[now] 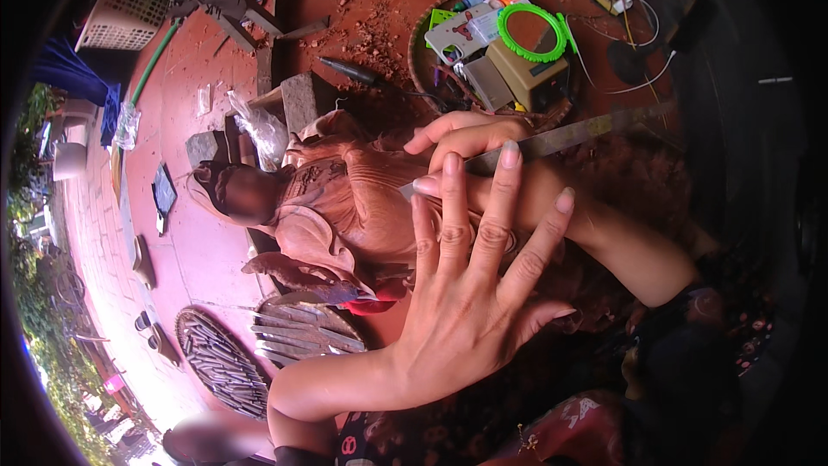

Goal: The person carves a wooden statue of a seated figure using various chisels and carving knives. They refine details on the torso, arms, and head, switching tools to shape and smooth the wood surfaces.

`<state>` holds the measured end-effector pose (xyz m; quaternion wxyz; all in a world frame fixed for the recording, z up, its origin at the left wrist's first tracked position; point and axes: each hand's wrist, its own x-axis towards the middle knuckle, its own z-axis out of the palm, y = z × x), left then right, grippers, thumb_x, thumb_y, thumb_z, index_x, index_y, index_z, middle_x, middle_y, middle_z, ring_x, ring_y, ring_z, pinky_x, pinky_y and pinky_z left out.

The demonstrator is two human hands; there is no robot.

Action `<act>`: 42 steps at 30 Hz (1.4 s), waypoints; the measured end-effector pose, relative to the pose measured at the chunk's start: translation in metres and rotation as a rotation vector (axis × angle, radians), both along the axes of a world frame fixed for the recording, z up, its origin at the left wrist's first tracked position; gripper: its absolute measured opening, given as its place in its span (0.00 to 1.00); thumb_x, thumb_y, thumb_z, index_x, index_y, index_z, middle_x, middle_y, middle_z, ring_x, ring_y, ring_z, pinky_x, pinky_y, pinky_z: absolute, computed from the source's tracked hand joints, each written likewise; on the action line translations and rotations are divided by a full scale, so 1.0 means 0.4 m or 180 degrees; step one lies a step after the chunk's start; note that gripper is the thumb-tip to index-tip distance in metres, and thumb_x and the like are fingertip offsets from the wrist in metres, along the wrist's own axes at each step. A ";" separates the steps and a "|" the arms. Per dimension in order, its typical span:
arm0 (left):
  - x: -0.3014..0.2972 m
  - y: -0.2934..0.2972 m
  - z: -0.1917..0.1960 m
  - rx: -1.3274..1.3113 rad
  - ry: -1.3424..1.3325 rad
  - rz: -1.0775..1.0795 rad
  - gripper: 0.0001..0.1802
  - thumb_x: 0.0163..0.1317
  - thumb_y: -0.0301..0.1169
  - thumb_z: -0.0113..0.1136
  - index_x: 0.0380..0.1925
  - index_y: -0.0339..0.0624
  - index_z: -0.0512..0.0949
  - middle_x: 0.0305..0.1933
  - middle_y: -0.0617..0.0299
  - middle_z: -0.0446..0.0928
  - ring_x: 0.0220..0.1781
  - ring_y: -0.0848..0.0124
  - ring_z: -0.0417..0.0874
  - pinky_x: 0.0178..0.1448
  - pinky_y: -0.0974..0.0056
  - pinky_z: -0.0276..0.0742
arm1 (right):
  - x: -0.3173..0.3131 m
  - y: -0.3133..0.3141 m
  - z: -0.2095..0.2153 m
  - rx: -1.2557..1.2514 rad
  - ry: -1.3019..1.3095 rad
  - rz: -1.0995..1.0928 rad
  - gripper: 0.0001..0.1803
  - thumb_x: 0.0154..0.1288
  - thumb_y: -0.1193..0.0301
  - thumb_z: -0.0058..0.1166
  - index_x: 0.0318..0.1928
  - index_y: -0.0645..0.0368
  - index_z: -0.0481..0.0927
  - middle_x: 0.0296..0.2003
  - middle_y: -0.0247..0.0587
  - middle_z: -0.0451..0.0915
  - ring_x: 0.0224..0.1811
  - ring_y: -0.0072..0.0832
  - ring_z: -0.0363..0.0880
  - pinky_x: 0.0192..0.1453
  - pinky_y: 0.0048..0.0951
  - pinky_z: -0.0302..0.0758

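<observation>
Nearest me, my left hand (470, 285) is spread flat, fingers (504, 198) splayed and released, palm down over the carving (336, 207). It grips nothing; its fingertips rest against a long flat blade (586, 131), a chisel or file, I cannot tell which. My right hand (466, 140) lies just beyond, fingers curled around that blade near its working end, where it meets the wood.

The carving, a reddish wooden figure, lies on its side at mid-frame, touching both hands, its dark rounded head (246, 194) to my left.

To do this stroke well, I judge the spread hand should keep pressing the blade flat and steer it, while the other hand supplies a short, shallow push along the grain, away from the fingers.

Counting: one carving, one blade in hand, two hands. Beside the figure's base is one round woven tray (216, 362) holding many chisels (302, 336), too many to count surely. Farther off, a second round tray (423, 60) carries one tan box (530, 78), one green ring (535, 33) and small packets. One dark rotary tool (349, 71) lies beside it, and a white basket (125, 9) stands at the far corner. The floor (185, 242) is red with wood dust.
</observation>
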<state>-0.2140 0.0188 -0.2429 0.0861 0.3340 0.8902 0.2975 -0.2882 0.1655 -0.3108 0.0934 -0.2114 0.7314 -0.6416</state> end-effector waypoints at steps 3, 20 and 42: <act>-0.001 -0.001 -0.011 0.0102 0.0000 0.0018 0.48 0.56 0.57 0.62 0.73 0.50 0.60 0.78 0.33 0.42 0.78 0.28 0.39 0.75 0.33 0.43 | 0.000 -0.003 -0.008 0.0164 0.0111 -0.0010 0.11 0.59 0.66 0.68 0.34 0.63 0.85 0.44 0.51 0.82 0.49 0.37 0.81 0.55 0.38 0.77; -0.038 0.010 -0.040 0.0472 0.0073 0.0209 0.51 0.60 0.56 0.62 0.75 0.41 0.53 0.75 0.22 0.36 0.76 0.25 0.40 0.75 0.36 0.46 | -0.024 -0.003 0.021 0.0295 -0.0990 -0.0003 0.19 0.57 0.58 0.69 0.36 0.62 0.81 0.29 0.43 0.82 0.33 0.38 0.82 0.41 0.35 0.76; -0.012 -0.004 -0.031 0.0369 0.0295 0.0178 0.53 0.60 0.57 0.61 0.74 0.36 0.51 0.75 0.21 0.36 0.77 0.28 0.41 0.76 0.38 0.46 | -0.006 -0.040 -0.022 0.0216 0.0093 -0.0282 0.09 0.52 0.72 0.61 0.35 0.63 0.83 0.29 0.44 0.83 0.33 0.31 0.82 0.43 0.32 0.76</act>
